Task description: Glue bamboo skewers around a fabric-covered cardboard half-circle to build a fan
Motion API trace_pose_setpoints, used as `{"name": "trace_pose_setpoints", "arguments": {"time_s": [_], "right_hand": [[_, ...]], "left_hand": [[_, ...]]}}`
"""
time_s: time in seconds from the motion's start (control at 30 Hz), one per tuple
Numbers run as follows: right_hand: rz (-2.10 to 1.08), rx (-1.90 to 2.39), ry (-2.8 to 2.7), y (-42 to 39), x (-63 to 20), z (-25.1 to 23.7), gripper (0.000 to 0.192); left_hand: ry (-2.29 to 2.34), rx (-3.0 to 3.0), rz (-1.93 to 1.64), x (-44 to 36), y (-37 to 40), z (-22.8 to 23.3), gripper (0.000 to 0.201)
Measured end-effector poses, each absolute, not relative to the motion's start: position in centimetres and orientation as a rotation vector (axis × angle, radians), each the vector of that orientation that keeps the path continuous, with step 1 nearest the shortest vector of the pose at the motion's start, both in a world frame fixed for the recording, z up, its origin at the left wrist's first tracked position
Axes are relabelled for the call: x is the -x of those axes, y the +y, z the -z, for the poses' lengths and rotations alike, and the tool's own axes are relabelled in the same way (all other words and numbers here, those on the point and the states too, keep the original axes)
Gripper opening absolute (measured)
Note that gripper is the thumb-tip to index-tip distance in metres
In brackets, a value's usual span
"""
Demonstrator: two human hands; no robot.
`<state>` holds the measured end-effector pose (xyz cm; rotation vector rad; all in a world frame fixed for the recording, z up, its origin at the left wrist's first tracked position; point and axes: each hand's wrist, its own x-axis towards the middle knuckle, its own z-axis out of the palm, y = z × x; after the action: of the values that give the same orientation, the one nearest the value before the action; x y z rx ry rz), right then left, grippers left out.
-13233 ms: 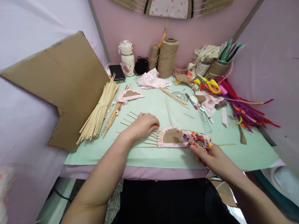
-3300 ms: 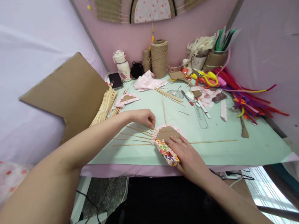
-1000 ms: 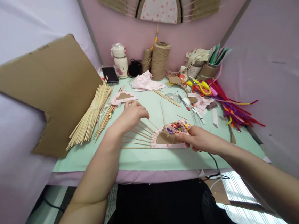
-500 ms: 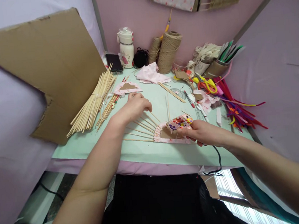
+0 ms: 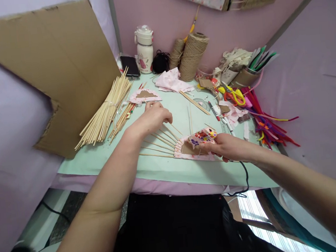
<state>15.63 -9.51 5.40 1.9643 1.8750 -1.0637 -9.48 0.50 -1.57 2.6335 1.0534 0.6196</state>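
Thin wooden sticks (image 5: 159,143) fan out leftward from a half-round cardboard piece (image 5: 187,149) edged with pink-and-white cloth. My left hand (image 5: 156,117) hovers over the far sticks, its fingers pinched at the outer end of one stick. In my right hand (image 5: 230,147) is a flower-patterned hot glue gun (image 5: 202,137), tilted over the cardboard piece with its nozzle toward the stick ends. A black cord (image 5: 246,178) trails from below that hand over the table's front edge. The glue gun covers part of the cardboard piece.
A bundle of sticks (image 5: 105,112) lies left, before a big cardboard sheet (image 5: 63,68). A second cloth-edged piece (image 5: 145,96) lies beyond my left hand. Twine rolls (image 5: 193,57) and a white bottle (image 5: 145,51) stand behind. Scissors (image 5: 235,95) and pipe cleaners (image 5: 266,121) are right.
The view has shifted slightly, so things appear a little higher and to the right. Both hands keep nearly the same places, and the glue gun is still over the cardboard piece.
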Motion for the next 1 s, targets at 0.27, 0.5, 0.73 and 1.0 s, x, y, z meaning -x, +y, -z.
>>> {"name": "trace_pose_setpoints", "arguments": {"time_s": [0.27,0.5,0.73,1.0], "right_hand": [[1.022,-1.964,1.872,-9.43,-15.4,-5.58,0.061],[1.021,-1.965,1.886,-9.24,-15.33,-5.53,0.057],[1.033,-1.984,1.903,-9.06,-15.14,-5.53,0.056],[0.966,-1.955,1.913,-8.67,-15.21,-5.3,0.059]], "left_hand": [[1.061,-2.622,-0.653,9.63,0.55,1.71,0.025],[1.071,-2.578,-0.66,9.71,0.6,1.77,0.024],[1.044,-2.619,-0.669,9.73,0.62,2.05,0.024],[1.03,-2.602,-0.629,9.6,0.48,1.71,0.024]]}}
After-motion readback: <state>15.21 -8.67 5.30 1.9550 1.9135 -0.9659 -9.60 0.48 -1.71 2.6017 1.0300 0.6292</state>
